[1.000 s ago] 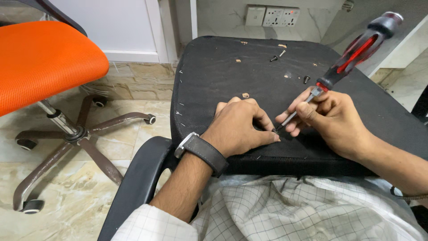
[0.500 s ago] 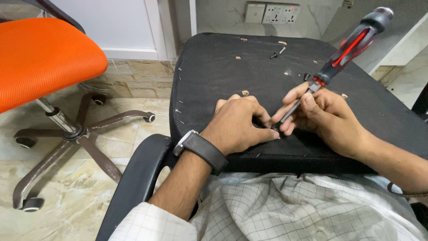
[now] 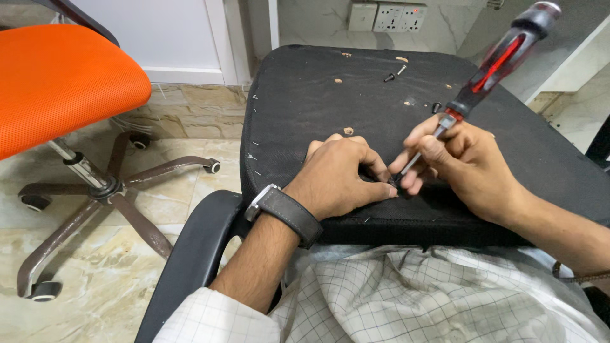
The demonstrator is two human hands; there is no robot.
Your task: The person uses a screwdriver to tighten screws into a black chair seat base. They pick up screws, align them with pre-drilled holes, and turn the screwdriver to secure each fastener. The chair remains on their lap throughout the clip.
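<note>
On the black upturned chair seat (image 3: 356,95), near its front edge: left hand (image 3: 340,178), fingers curled down, pinching a small dark part too small to identify. Right hand (image 3: 467,168) clamped on the metal shaft of 1 screwdriver (image 3: 473,86), red-and-black handle tilted up and away, tip between both hands. Loose screws (image 3: 389,77) farther back. Orange office chair (image 3: 60,95) at left.
</note>
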